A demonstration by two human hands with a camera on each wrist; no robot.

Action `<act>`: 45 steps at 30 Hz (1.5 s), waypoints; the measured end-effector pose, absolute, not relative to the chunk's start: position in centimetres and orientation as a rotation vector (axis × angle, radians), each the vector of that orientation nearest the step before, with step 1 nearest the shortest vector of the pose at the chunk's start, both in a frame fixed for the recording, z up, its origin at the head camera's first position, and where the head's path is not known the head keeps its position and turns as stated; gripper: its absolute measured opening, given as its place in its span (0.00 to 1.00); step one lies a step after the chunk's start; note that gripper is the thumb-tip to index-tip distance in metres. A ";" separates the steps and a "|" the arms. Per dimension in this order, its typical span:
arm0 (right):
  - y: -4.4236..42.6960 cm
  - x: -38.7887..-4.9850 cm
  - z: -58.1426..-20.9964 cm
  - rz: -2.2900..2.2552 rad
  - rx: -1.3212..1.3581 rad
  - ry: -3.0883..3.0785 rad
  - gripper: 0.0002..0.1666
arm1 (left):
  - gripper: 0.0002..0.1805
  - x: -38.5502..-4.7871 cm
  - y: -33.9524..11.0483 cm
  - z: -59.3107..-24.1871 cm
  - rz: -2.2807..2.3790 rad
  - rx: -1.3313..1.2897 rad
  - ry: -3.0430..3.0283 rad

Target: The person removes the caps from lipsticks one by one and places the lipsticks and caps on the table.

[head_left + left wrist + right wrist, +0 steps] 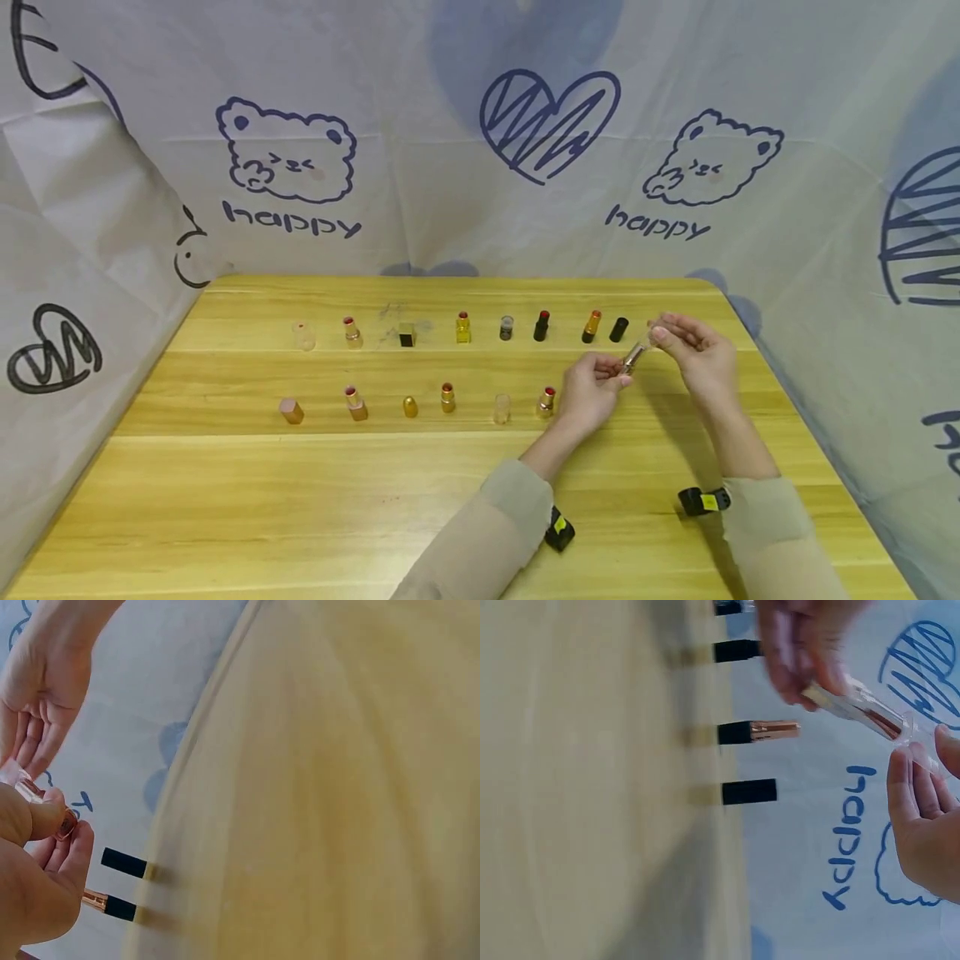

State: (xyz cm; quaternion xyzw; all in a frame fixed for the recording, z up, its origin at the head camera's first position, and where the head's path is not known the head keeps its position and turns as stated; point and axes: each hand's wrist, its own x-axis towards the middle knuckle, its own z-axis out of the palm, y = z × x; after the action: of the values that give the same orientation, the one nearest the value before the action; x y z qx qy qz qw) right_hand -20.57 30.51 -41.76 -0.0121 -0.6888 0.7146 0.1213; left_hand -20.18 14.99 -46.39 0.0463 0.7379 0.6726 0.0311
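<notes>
My left hand [590, 393] pinches the base of a lipstick [633, 358] with a shiny rose-gold case, tilted up above the right part of the table. My right hand [703, 360] holds a clear cap [924, 756] between thumb and fingers at the lipstick's upper end. The two parts meet there; how far the cap sits over the lipstick I cannot tell. In the left wrist view, the left hand [45, 877] is close and the right hand [49, 690] is beyond it. Beneath and behind the hands stand a black cap [618, 329] and an uncapped black-and-gold lipstick [592, 326].
Two rows of lipsticks and caps stand on the wooden table [337, 500]. The back row includes a black lipstick [542, 326] and a yellow one [463, 328]. In front are a gold lipstick [546, 402], a clear cap [502, 409] and a pink cap [292, 411]. Printed cloth hangs behind.
</notes>
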 end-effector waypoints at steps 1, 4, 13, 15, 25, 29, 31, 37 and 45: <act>30.5 -20.6 -41.6 2.080 -0.029 -1.990 0.29 | 0.10 -20.2 15.0 -46.4 2.080 0.134 2.272; 30.4 -20.8 -41.2 2.094 -0.006 -1.970 0.30 | 0.11 -20.2 14.9 -46.2 2.108 0.141 2.284; 30.0 -20.7 -40.5 2.169 -0.021 -1.834 0.24 | 0.11 -20.5 14.6 -45.8 2.116 0.155 2.288; 30.1 -20.7 -40.4 2.186 -0.017 -1.800 0.22 | 0.12 -20.5 14.5 -45.8 2.119 0.149 2.286; 30.9 -20.5 -41.3 2.207 -0.052 -1.888 0.28 | 0.14 -20.8 13.9 -46.1 1.995 0.131 2.354; 31.5 -20.3 -41.7 2.139 -0.060 -2.059 0.30 | 0.13 -20.8 13.6 -46.2 1.918 0.120 2.378; 31.8 -20.2 -41.9 2.094 -0.054 -2.138 0.29 | 0.12 -20.8 13.7 -46.3 1.875 0.139 2.405; 32.9 -20.4 -42.7 1.822 -0.056 -2.449 0.32 | 0.12 -20.5 14.5 -46.9 1.736 0.187 2.525; 33.3 -20.7 -43.5 1.468 0.026 -2.792 0.32 | 0.13 -20.2 14.9 -47.1 1.596 0.174 2.627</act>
State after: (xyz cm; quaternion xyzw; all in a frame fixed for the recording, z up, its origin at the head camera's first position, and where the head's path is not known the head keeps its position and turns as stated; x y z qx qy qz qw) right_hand -20.66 33.30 -43.55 0.0082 -0.8851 0.4653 -0.0064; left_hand -20.19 14.87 -47.13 0.0566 0.8529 0.5181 0.0313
